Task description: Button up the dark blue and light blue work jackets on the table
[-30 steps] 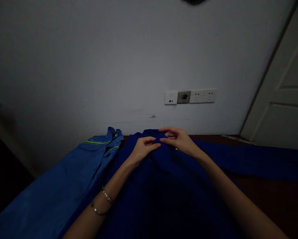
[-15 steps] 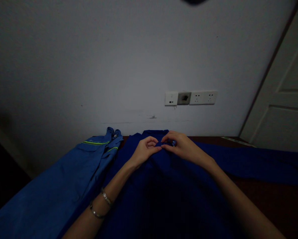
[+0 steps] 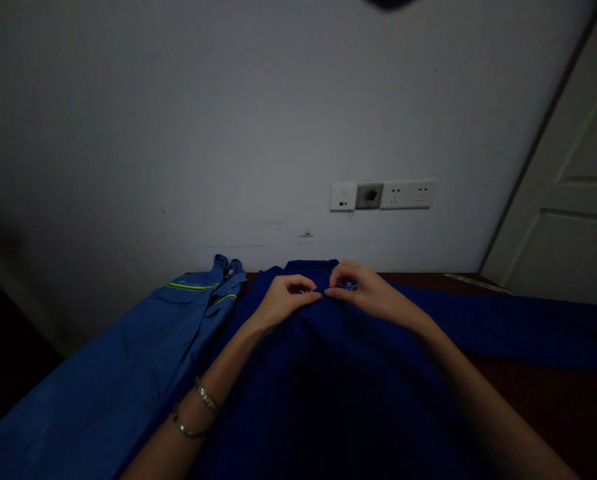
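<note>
A dark blue shirt (image 3: pixel 338 387) lies spread over the table in front of me, its collar end toward the wall. My left hand (image 3: pixel 282 301) pinches the fabric near the collar, fingers curled in. My right hand (image 3: pixel 362 291) pinches the same spot from the other side, fingertips almost meeting those of the left. A small button shows between the right fingers. Two bracelets (image 3: pixel 196 413) sit on my left wrist.
A lighter blue shirt with yellow-green stripes (image 3: pixel 143 353) lies to the left, partly off the table. The dark brown table (image 3: pixel 553 393) shows at the right. A grey wall with a socket strip (image 3: pixel 382 195) stands behind; a white door (image 3: pixel 568 200) is at the right.
Both hands stayed at the collar with small finger movements. The right hand shifted slightly and the fingertips drew closer together.
</note>
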`<control>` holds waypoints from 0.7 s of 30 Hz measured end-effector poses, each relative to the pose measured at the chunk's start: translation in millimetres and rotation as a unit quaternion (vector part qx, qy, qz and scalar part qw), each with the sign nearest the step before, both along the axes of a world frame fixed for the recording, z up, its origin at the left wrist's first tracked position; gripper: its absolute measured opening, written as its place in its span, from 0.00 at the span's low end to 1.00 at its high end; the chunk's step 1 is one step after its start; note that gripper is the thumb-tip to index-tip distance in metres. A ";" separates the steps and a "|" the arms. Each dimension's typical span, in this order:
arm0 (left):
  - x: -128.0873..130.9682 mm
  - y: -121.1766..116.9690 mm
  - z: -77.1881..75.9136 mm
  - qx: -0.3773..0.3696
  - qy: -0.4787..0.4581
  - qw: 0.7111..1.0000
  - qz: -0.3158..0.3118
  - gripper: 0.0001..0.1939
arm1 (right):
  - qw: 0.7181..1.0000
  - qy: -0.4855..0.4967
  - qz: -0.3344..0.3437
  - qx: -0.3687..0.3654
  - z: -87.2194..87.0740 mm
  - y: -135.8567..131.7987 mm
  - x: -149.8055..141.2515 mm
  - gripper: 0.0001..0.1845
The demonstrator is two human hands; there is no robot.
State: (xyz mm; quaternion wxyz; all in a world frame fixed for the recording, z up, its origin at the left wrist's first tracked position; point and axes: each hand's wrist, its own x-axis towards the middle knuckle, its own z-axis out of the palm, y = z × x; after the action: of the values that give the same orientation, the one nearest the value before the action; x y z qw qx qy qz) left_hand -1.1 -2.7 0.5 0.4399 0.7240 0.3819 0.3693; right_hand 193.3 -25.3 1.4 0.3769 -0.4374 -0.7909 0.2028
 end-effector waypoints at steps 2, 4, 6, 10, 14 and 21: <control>-1.8 -0.3 3.8 0.035 0.027 0.999 -0.011 0.07 | 1.000 0.005 -0.003 -0.005 1.4 -1.0 -0.3 0.06; -3.3 -0.6 6.6 0.054 0.046 0.997 -0.012 0.06 | 1.000 0.014 -0.003 -0.012 2.6 -2.1 -1.2 0.06; -3.6 -1.0 7.4 0.062 0.054 0.997 -0.001 0.06 | 0.999 0.032 -0.005 -0.037 2.7 -2.9 -3.1 0.07; 1.0 -3.2 4.1 0.072 0.045 0.996 0.035 0.07 | 0.989 0.083 -0.024 -0.119 -0.7 -2.7 -8.6 0.11; 8.6 -5.7 -1.5 0.062 0.027 0.995 0.069 0.09 | 0.986 0.105 -0.028 -0.126 -5.4 -1.9 -12.5 0.12; 11.2 -5.1 -5.9 0.038 -0.031 0.996 0.078 0.06 | 0.988 0.120 -0.015 -0.091 -8.8 -3.2 -14.2 0.12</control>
State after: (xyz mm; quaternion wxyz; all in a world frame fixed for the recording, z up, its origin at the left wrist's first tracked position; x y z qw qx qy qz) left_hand 10.1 -7.8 -5.4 0.3936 0.6965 0.4087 0.4393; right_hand 179.1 -28.5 -7.4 0.4308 -0.4540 -0.7116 0.3194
